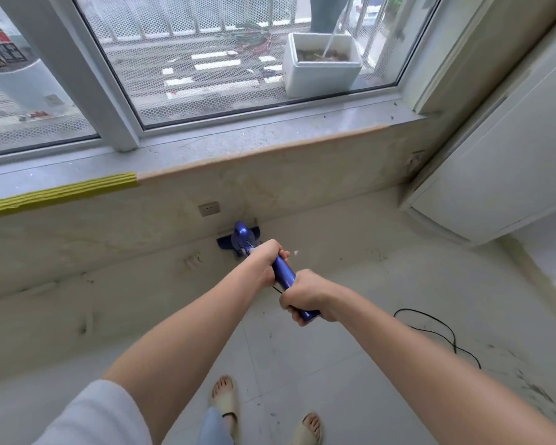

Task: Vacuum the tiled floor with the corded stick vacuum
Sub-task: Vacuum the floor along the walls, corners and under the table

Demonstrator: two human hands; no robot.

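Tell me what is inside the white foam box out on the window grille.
The white foam box holds brownish soil or dried plant matter, with a thin pale stick rising from it. Its walls hide anything deeper, and the window glass blurs the detail.

One blue corded stick vacuum (281, 271) with one black cord (437, 332) trailing across the pale tiled floor (350, 364). Two bare hands grip its handle: the left hand (267, 261) and the right hand (305, 295). Two feet in beige slide sandals (227, 403). One white wall socket (209, 208). One white foam planter box (321, 64) outside the window. One yellow ribbed edge strip (58, 192) on the sill.
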